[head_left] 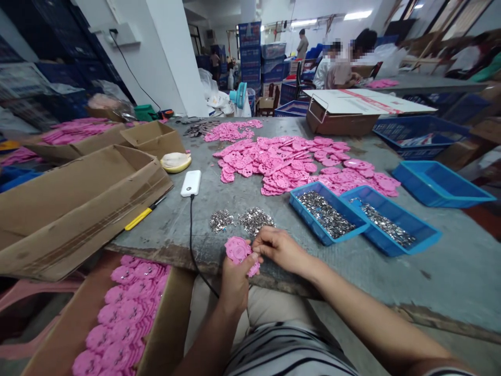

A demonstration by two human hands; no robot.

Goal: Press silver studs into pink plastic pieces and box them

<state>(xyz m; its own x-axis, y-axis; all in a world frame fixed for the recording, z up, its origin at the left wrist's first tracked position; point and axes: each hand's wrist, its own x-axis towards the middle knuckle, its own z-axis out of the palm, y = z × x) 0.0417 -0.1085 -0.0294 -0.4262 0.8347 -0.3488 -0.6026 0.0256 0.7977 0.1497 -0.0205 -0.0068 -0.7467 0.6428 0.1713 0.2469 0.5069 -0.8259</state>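
Observation:
My left hand [236, 279] is closed around a pink plastic part [237, 249] with a scalloped edge, held above the table's near edge. The fingers of my right hand [279, 249] are pinched together at the right side of that part; whatever they may hold is too small or hidden to make out. Just beyond my hands lie two small heaps of shiny metal pieces, the larger heap [256, 220] and the smaller heap [221, 221]. A wide pile of similar pink parts [282, 162] spreads across the middle of the table.
Two blue trays of metal pieces, the nearer tray [329, 239] and the right tray [425, 241], stand to the right. At left are a white power bank [191, 183] with a cable, a yellow cutter [138, 219] and cardboard boxes. Stacked pink parts [121, 318] fill a box below.

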